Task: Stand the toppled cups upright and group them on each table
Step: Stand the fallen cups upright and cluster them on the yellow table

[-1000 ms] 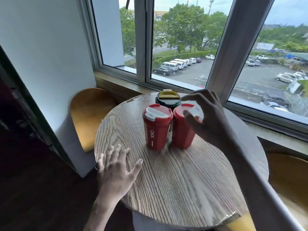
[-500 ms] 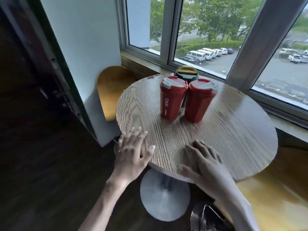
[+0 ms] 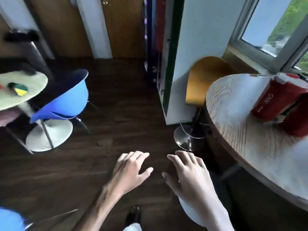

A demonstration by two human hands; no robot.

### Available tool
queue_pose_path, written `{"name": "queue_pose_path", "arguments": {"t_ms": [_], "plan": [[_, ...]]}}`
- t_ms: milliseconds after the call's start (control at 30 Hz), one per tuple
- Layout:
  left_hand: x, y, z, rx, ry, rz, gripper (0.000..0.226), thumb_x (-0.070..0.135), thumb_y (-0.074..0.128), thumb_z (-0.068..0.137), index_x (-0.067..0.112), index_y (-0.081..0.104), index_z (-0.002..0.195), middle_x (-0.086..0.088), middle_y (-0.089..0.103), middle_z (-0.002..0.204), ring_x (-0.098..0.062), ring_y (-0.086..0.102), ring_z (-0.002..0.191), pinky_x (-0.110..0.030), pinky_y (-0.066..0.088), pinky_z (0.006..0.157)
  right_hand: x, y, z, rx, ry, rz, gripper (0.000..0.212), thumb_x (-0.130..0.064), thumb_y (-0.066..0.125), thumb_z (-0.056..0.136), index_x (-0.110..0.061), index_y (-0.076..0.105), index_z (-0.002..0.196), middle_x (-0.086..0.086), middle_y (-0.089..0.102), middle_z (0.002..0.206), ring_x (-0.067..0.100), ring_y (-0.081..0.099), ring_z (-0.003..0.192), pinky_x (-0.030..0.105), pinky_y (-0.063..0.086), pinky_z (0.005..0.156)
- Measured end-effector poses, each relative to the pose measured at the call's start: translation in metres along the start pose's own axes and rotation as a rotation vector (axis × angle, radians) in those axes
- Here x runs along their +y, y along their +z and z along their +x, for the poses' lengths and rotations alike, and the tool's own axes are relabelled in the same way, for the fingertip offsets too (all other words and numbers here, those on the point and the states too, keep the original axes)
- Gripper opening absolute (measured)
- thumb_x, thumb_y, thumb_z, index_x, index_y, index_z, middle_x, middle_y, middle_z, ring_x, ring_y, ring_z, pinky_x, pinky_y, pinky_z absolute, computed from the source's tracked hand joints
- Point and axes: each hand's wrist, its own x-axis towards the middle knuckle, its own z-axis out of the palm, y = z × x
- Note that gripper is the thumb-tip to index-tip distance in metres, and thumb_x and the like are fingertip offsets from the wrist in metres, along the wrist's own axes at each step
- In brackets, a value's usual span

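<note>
We are turning off the round worktop (image 3: pixel 236 130), red cups (image 3: pixel 273 99) grouped upright; both hands, left hand (image 3: pixel 131 170) and right hand (image 3: pixel 188 174), now spread, empty; green cup (image 3: pixel 18 86) lying at 9 o'clock.

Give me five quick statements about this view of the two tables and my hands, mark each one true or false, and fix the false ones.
1. Both hands are empty. True: the left hand and right hand hang open over the dark floor.
2. A red cup stands on the wooden table. True.
3. The blue chair sits by the wooden table. False: it is beside the pale round table on the left.
4. The pale table holds nothing. False: a dark green and yellow cup lies on it.
5. The right hand rests on the wooden table. False: it is off the table, over the floor.
</note>
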Motion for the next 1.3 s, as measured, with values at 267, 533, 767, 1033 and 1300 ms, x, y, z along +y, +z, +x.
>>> {"name": "queue_pose_path", "arguments": {"t_ms": [267, 533, 767, 1033, 1300], "plan": [[-0.11, -0.03, -0.058, 0.097, -0.403, 0.075, 0.053, 0.059, 0.045, 0.073, 0.023, 0.068, 0.106, 0.009, 0.069, 0.094, -0.015, 0.068, 0.086, -0.034, 0.052, 0.074, -0.074, 0.064, 0.092, -0.252, -0.208, -0.159, 0.047, -0.062, 0.045, 0.07, -0.028, 0.066, 0.095, -0.006, 0.063, 0.086, 0.018, 0.066, 0.078, 0.033, 0.053, 0.061], [-0.25, -0.064, -0.092, 0.112, -0.758, 0.029, 0.07, 0.063, 0.034, 0.074, 0.015, 0.063, 0.115, -0.004, 0.065, 0.103, -0.027, 0.063, 0.099, -0.038, 0.048, 0.085, -0.201, 0.115, 0.208, -0.354, -0.454, -0.094, 0.053, -0.059, 0.05, 0.084, -0.032, 0.044, 0.129, -0.008, 0.05, 0.129, 0.016, 0.048, 0.123, 0.032, 0.041, 0.096], [-0.349, -0.111, -0.105, 0.161, -0.913, 0.151, 0.082, 0.067, 0.017, 0.069, 0.019, 0.055, 0.124, -0.001, 0.063, 0.115, -0.026, 0.06, 0.107, -0.038, 0.042, 0.089, -0.304, 0.144, 0.298, -0.359, -0.57, 0.01, 0.05, -0.051, 0.058, 0.081, -0.035, 0.048, 0.127, -0.008, 0.055, 0.125, 0.017, 0.053, 0.117, 0.034, 0.042, 0.093], [-0.469, -0.146, -0.067, 0.189, -1.034, 0.205, 0.073, 0.067, 0.028, 0.076, 0.019, 0.054, 0.125, -0.002, 0.063, 0.119, -0.024, 0.059, 0.11, -0.036, 0.043, 0.088, -0.378, 0.182, 0.422, -0.356, -0.628, 0.044, 0.046, -0.048, 0.057, 0.079, -0.033, 0.053, 0.123, -0.007, 0.057, 0.128, 0.022, 0.057, 0.112, 0.038, 0.044, 0.09], [-0.587, -0.165, 0.011, 0.205, -1.169, 0.197, 0.052, 0.056, 0.048, 0.088, 0.021, 0.051, 0.126, -0.001, 0.068, 0.113, -0.024, 0.063, 0.104, -0.034, 0.044, 0.086, -0.457, 0.227, 0.572, -0.425, -0.746, 0.055, 0.04, -0.04, 0.055, 0.087, -0.026, 0.054, 0.124, -0.001, 0.058, 0.123, 0.023, 0.056, 0.113, 0.037, 0.043, 0.094]]}}
